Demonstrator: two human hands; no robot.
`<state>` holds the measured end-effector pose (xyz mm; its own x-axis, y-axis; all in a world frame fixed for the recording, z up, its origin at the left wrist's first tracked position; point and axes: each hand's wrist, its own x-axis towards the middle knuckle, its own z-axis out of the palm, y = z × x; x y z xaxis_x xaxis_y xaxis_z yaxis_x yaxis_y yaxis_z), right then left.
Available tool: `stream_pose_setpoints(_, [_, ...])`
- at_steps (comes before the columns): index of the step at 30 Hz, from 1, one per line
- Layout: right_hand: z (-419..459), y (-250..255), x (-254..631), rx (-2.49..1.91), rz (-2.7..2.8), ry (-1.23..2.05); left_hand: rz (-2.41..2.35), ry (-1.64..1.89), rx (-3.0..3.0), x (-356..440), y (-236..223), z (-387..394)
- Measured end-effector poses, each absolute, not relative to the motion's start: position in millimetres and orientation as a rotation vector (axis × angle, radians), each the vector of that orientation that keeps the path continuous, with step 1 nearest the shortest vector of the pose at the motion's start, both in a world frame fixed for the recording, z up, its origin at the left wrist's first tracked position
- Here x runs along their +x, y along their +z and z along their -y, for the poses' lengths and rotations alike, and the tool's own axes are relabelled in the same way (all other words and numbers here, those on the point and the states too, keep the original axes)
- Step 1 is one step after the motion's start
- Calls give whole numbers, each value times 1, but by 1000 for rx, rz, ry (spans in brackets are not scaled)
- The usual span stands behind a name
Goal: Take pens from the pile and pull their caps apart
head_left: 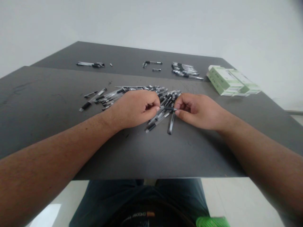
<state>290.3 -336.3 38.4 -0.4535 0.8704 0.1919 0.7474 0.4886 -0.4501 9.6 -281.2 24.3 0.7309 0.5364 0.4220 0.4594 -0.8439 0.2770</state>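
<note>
Because the head view shows 2 hands sharing 1 slim pen (168, 108), alignment seems to matter most. The left hand (134, 108) has its thumb and forefinger clamped on the end towards the person's left; the right hand (201, 110) pinches the opposite end, with the dark grip section between them. The pen lies nearly level, in front of the loose heap of pens (115, 94) on the dark table (151, 157).

Good handling here probably means light pinches close to the ends, both wrists level, and any push, pull or twist running straight along the barrel; a skewed force could bend the fine parts or make them slip. A little height over the heap would help avoid snags.

Farther back lie a row of pens (184, 67) and, beside it, green-and-white boxes (223, 81).
</note>
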Motion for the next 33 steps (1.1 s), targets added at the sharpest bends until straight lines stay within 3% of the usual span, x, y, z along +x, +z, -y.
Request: stream_pose_setpoints(33, [337,40,289,-1349,2367,414,-832,709,2779,9,25,282])
